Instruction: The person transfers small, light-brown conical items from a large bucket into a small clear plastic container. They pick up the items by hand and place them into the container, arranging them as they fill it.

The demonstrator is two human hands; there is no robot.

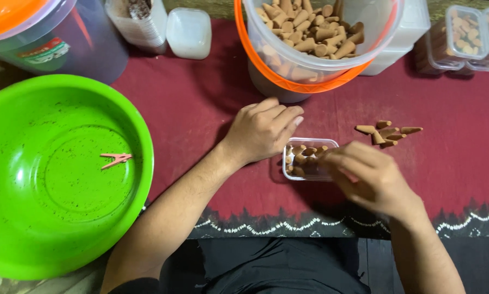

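On red cloth (201, 109), left hand (263, 130) grip curled beside clear tub (310, 159); right hand (369, 177) grip unclear.

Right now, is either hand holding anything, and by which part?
The left hand steadies the small clear box at its left end. The right hand hovers over the box's cones; whether its fingers pinch one cannot be told.

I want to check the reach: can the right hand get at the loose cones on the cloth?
Probably yes. The right hand is at the small clear box, and the loose cones lie just beyond with only bare red cloth between.
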